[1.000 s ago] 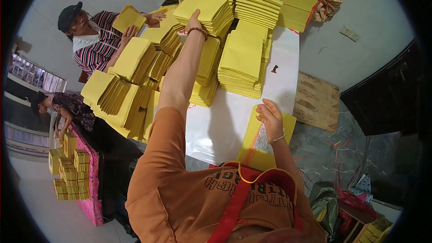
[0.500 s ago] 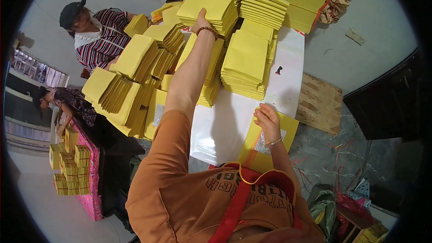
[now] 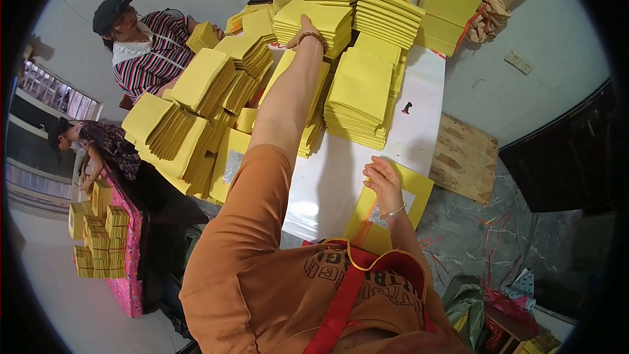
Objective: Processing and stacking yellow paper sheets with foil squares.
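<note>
My left hand [image 3: 305, 33] reaches far across the table to a stack of folded yellow paper [image 3: 314, 16]. Its thumb side lies over the stack's near edge, and the other fingers are mostly hidden. Close to my body, my right hand [image 3: 384, 185] hovers with loosely curled fingers and nothing in it. Just below that hand lies a flat yellow sheet [image 3: 414, 187] with a silver patch and an orange stripe. A taller stack of yellow paper [image 3: 360, 85] stands between my two hands.
More yellow stacks [image 3: 203, 78] crowd the left of the white table [image 3: 422, 85]. Yellow bundles [image 3: 449, 0] tied in red stand at the far right. A small dark object [image 3: 407, 108] lies near the right edge. Two people work at the left, one by a pink-covered table [image 3: 134, 249].
My left hand and the stack at it have shifted a little to the right. My right hand has moved slightly left and its fingers have curled a bit.
</note>
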